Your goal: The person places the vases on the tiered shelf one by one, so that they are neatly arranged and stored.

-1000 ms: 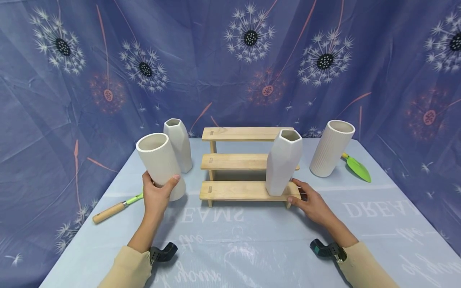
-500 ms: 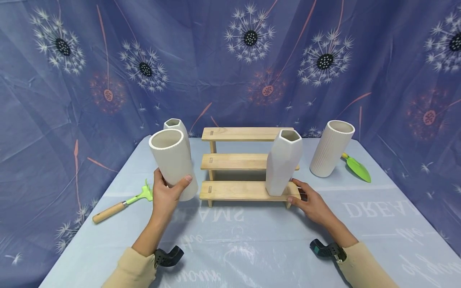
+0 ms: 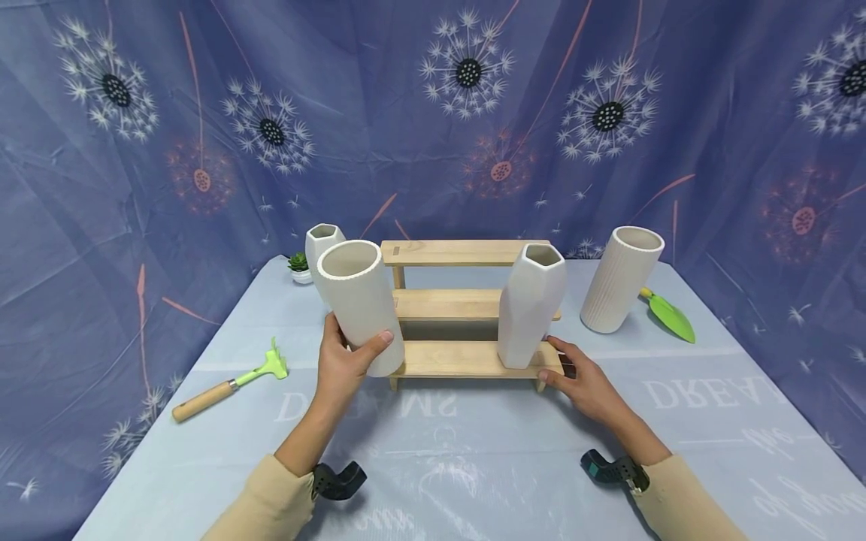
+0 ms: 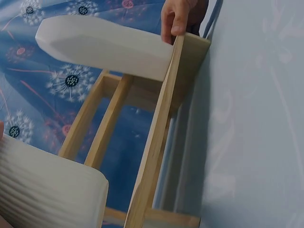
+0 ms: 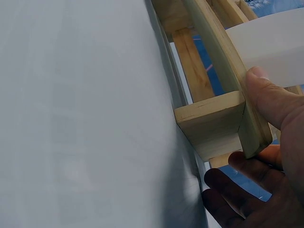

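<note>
Left hand [image 3: 348,362]: wrapped around the lower half of ribbed vase 1 [image 3: 358,304], a white cylinder gripped with its mouth facing up. Ribbed vase 1 extends above the left hand, in front of the left end of the wooden stand [image 3: 446,304]. In the left wrist view, a gap shows between its base and the lowest step [image 3: 449,359].

Right hand [image 3: 578,383]: gripping the end of the lowest step nearest to it, with the thumb [image 5: 273,99] on the upper side and the fingers [image 5: 256,172] around and beneath the end. The wooden stand has 3 steps and spans from the right hand toward the left hand.

Faceted vase 1 [image 3: 531,308], white, stands on the lowest step just beside the right hand, on its left. Ribbed vase 2 [image 3: 617,285] stands beyond the right hand, on the table [image 3: 433,488]. The green trowel [image 3: 670,315] lies farther to the right of that hand; its yellow end is partly hidden behind ribbed vase 2.

Faceted vase 2 [image 3: 319,252] stands beyond the left hand, partly hidden by ribbed vase 1. The potted succulent [image 3: 300,268] sits just beside it, also beyond the left hand. The hand rake [image 3: 233,384], with green tines and a wooden handle, lies to the left of the left hand, apart from it.
</note>
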Tool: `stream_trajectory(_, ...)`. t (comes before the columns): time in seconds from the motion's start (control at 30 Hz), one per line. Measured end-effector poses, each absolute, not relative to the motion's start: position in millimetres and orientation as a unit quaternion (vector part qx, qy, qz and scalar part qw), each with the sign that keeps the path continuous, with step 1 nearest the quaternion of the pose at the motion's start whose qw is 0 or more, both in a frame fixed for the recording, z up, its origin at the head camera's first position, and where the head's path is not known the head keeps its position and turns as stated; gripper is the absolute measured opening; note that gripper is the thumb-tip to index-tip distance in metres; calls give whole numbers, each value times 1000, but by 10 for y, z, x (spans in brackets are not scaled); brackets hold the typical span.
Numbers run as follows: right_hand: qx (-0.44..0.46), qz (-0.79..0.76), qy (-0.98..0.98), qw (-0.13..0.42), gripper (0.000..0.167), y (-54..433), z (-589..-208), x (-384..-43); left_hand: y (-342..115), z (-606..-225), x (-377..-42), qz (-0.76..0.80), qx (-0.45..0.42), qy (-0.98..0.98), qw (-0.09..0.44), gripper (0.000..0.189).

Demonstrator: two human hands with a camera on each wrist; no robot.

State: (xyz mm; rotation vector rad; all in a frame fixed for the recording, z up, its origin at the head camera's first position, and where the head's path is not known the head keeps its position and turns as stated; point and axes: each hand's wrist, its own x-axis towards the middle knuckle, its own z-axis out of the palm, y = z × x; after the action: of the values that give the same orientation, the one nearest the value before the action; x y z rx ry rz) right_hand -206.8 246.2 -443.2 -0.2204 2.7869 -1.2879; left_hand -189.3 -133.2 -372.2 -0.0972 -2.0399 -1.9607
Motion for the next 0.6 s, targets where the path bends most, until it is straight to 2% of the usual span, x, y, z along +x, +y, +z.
stream_trajectory(0.6,-80,-428,900,27,82,2453,-4431,-2057,-1034,-3799,-2000,-687,-58,-715,115,72)
